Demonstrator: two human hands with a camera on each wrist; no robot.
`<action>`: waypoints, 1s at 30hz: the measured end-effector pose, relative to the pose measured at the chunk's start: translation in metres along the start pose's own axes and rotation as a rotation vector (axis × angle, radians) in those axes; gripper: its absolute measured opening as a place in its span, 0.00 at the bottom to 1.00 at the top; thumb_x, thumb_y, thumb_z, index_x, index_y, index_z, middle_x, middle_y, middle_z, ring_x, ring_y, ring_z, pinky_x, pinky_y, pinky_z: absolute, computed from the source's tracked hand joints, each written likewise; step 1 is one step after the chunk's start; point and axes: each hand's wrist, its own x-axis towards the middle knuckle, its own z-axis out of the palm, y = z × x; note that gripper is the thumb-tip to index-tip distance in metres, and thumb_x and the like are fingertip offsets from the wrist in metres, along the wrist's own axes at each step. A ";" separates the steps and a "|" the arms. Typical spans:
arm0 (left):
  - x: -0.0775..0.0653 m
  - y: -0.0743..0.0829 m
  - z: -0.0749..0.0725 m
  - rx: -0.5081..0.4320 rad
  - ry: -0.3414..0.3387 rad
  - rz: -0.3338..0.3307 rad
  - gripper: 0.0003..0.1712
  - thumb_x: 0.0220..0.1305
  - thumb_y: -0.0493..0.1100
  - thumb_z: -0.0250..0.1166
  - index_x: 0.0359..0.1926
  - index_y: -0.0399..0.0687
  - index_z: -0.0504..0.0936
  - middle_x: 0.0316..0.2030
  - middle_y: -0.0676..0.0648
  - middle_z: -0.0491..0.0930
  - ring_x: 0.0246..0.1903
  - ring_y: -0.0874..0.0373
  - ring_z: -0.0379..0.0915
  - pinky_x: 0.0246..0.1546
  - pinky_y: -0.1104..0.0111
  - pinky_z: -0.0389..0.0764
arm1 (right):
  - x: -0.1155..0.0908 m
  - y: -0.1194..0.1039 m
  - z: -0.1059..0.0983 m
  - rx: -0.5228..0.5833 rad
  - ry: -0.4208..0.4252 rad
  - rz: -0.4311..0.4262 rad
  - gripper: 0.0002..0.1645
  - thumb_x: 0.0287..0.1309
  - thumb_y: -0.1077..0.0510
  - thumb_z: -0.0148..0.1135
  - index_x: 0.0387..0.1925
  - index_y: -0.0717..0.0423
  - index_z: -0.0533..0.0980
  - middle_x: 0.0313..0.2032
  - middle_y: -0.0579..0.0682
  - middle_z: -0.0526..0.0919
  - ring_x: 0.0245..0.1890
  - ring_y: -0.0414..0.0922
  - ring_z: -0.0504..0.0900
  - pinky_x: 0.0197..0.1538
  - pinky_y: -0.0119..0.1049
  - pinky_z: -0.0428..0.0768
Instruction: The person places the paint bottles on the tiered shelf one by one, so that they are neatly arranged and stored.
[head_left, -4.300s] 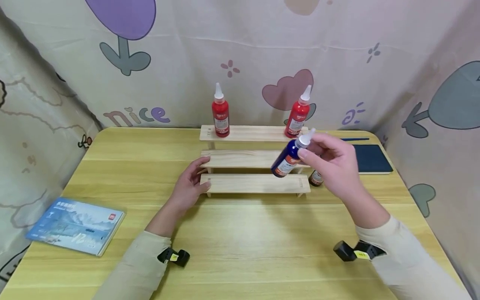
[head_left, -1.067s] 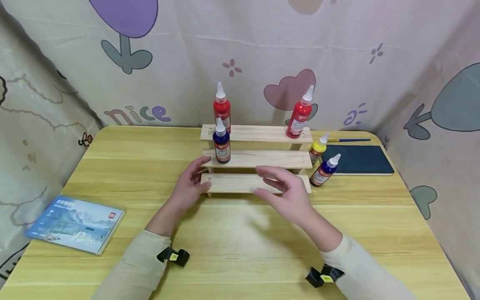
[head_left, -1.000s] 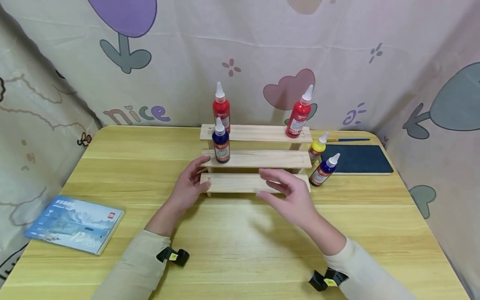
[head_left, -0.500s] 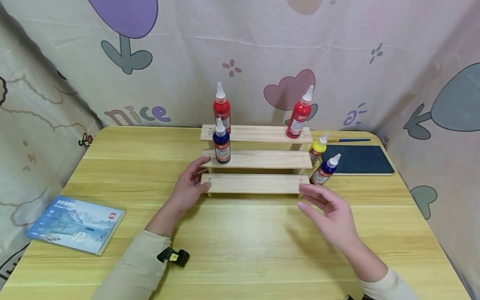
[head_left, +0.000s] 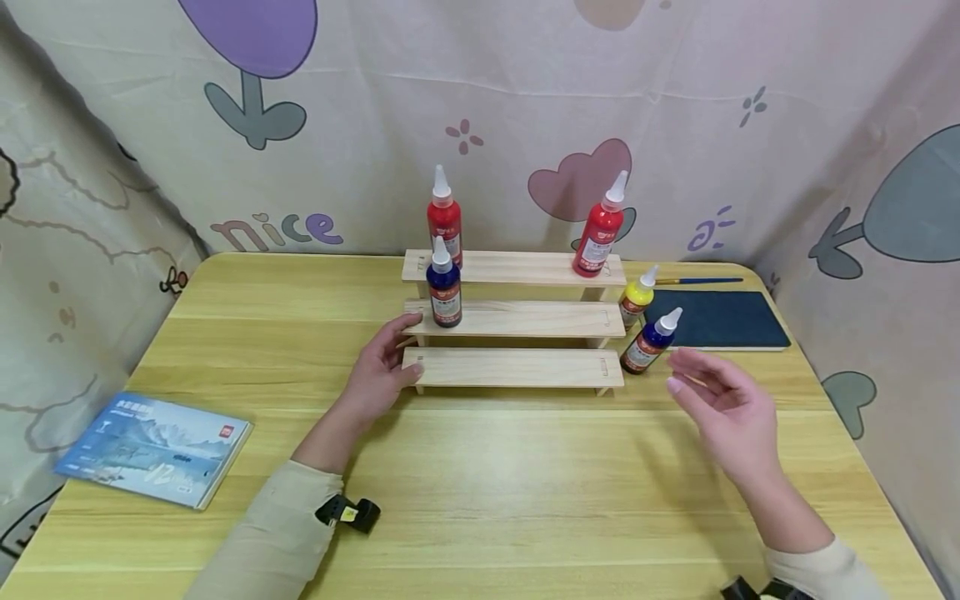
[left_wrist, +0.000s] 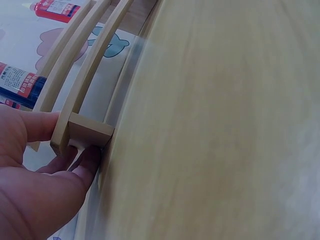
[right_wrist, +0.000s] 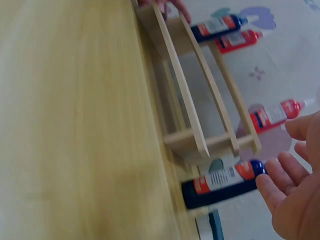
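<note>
Fingers, head view: left hand [head_left: 378, 373] clamped on the left end of the wooden rack [head_left: 513, 367]; right hand [head_left: 727, 410] with digits loosely apart, near the lower blue bottle [head_left: 647, 346]
Rack, head view: upper blue bottle [head_left: 445, 295] on the middle tier, red bottles [head_left: 597, 237] on top
Rack end, left wrist view: gripped by left-hand digits
Lower blue bottle, right wrist view: beside right fingertips, whether touching cannot be told
</note>
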 end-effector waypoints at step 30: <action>0.001 0.000 0.000 -0.002 -0.001 -0.023 0.43 0.60 0.19 0.60 0.72 0.56 0.67 0.69 0.46 0.64 0.66 0.48 0.62 0.67 0.56 0.64 | 0.051 0.038 0.008 -0.272 0.128 0.121 0.19 0.55 0.67 0.72 0.50 0.66 0.81 0.40 0.41 0.84 0.39 0.37 0.83 0.43 0.22 0.79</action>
